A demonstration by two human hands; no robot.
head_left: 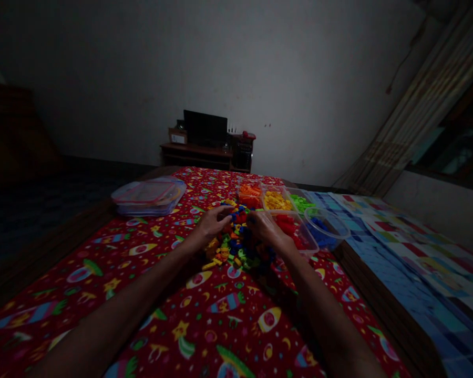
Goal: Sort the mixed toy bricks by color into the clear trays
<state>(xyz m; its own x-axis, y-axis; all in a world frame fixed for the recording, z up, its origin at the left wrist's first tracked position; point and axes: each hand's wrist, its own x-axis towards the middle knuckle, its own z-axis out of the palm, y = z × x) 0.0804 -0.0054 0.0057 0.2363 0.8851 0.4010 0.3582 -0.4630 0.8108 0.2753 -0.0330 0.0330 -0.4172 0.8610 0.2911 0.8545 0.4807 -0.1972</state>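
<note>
A mixed pile of small plastic building blocks (236,242) in blue, yellow, green, red and orange lies on the red patterned cloth (173,294). At the pile's left side is my left hand (212,224), its thumb and fingers apart over the blocks, with nothing visible between them. My right hand (266,228) reaches into the right side of the pile. Its fingers curl downward and their tips are in shadow, so whatever they pinch is hidden. Beside it stands a clear container with red pieces (287,224).
Behind and to the right stand containers of orange pieces (249,193), yellow pieces (276,200), green pieces (301,203) and a round tub with blue pieces (323,231). Stacked clear lids (150,197) lie at the left. A checked bedspread (410,294) borders the right side.
</note>
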